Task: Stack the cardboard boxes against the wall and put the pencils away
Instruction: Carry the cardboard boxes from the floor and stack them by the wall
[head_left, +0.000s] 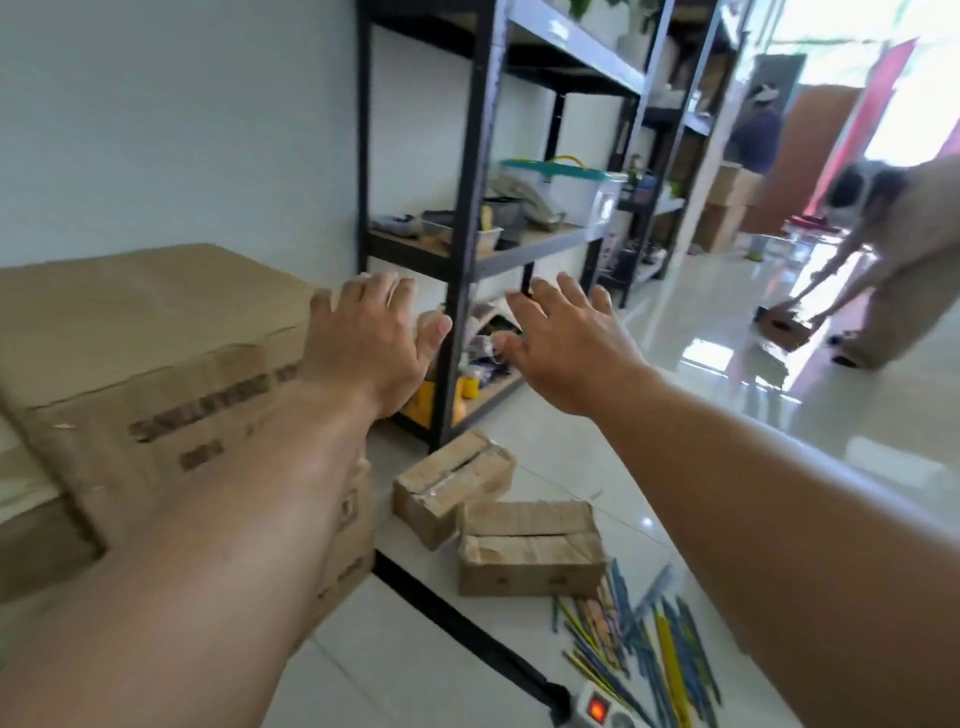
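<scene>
One large cardboard box (156, 322) bears dark print (200, 408) (too blurred to read).

The big box (156, 364) is brown with dark, blurred lettering, and the small boxes (530, 551) are a paler tan. The pencils (670, 649) are mostly blue and yellow on a glossy white floor (649, 441). The rack (467, 234) is black, and its tub has a teal lid (550, 167) with a yellow handle (569, 159).

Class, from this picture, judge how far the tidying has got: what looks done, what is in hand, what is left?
Done: large cardboard boxes stand stacked by the wall. In hand: nothing; the left hand and right hand are open and empty. Left: two small boxes and the scattered pencils lie on the floor.
</scene>
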